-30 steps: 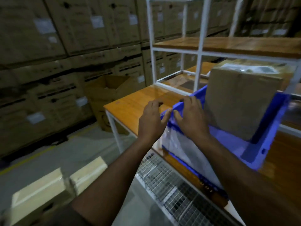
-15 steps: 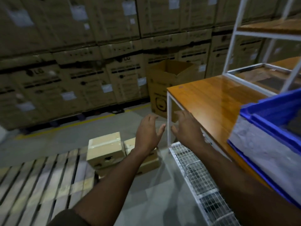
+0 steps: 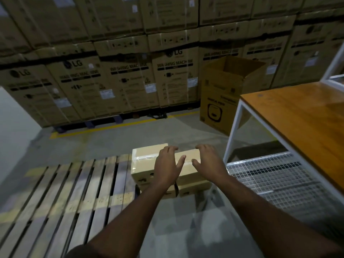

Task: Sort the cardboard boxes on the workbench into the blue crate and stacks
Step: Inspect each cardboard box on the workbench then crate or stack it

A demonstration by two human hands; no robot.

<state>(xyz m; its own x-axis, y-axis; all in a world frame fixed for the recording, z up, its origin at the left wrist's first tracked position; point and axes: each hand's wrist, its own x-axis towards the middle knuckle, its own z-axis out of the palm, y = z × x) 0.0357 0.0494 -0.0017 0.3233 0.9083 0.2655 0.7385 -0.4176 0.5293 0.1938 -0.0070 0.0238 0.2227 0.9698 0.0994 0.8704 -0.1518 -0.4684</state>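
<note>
Both arms reached forward and down, the left hand (image 3: 167,165) and right hand (image 3: 208,162) spread open, palms down, holding nothing. Directly beneath them small sealed cardboard boxes (image 3: 143,162) sat stacked at the edge of a wooden pallet (image 3: 65,192). The workbench (image 3: 297,116) stood to the right hand's right.

Bare forearms, left hand (image 3: 168,165) and right hand (image 3: 209,162) ungloved; dark short sleeve (image 3: 80,251) (left arm only).
</note>
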